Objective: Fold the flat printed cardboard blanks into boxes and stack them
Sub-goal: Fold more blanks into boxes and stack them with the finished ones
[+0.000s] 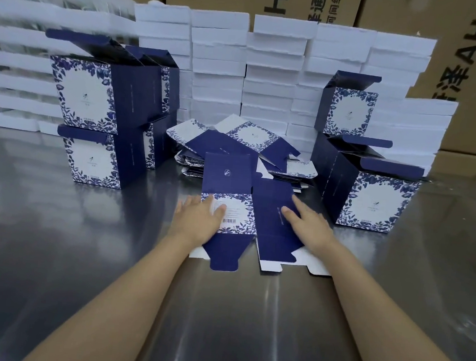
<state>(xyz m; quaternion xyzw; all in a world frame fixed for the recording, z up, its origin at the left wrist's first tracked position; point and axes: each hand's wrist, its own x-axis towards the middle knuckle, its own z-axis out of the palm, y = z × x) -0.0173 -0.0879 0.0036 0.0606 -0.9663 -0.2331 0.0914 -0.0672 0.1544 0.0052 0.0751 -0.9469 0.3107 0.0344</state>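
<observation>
Head view, items as I log them from my station:

1. Flat blank (236, 197), navy with blue floral panel and barcode, lying on the steel table (52, 250) in front of me.
2. Left hand (199, 218): fingers straight and spread, pressing flat on the floral panel.
3. Right hand (309, 224): fingers extended, resting flat on the navy panel, gripping nothing.
4. Pile of unfolded blanks (242, 146) just behind.
5. Folded boxes, left stack (107, 114), lids up.
6. Folded boxes, right stack (358, 168), 2 high.
7. White boxes (272, 68) walled behind; brown cartons (472, 57) beyond.
</observation>
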